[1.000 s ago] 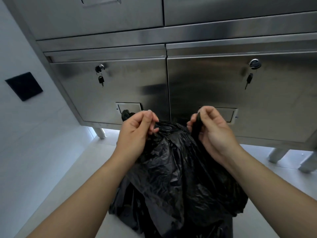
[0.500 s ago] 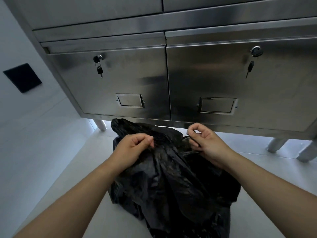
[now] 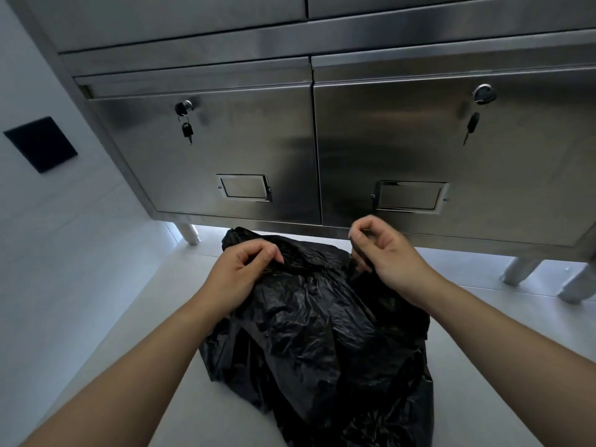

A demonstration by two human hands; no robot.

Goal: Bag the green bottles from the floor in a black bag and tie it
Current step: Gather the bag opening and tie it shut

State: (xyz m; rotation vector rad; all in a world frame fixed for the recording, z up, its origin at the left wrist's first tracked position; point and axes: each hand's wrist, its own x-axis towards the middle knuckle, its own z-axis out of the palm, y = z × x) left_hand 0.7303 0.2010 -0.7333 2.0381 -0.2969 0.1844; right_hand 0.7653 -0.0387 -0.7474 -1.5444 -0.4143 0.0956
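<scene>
A crumpled black plastic bag (image 3: pixel 316 333) sits on the pale floor in front of me, bulging and closed over at the top. My left hand (image 3: pixel 238 275) pinches a fold of the bag's top on the left side. At the bag's upper right edge, my right hand (image 3: pixel 383 253) has its fingers curled on a strip of the black plastic. No green bottles are visible; the bag hides whatever is inside.
A stainless steel cabinet (image 3: pixel 251 150) with two locked doors, keys hanging in the locks, stands just behind the bag on round metal legs (image 3: pixel 188 233). A white wall with a black square plate (image 3: pixel 40 143) runs along the left. Pale floor (image 3: pixel 135 343) lies on both sides of the bag.
Both hands have come down with the bag's top, from in front of the cabinet doors to just below the cabinet's bottom edge. The bag has sunk lower and spread out.
</scene>
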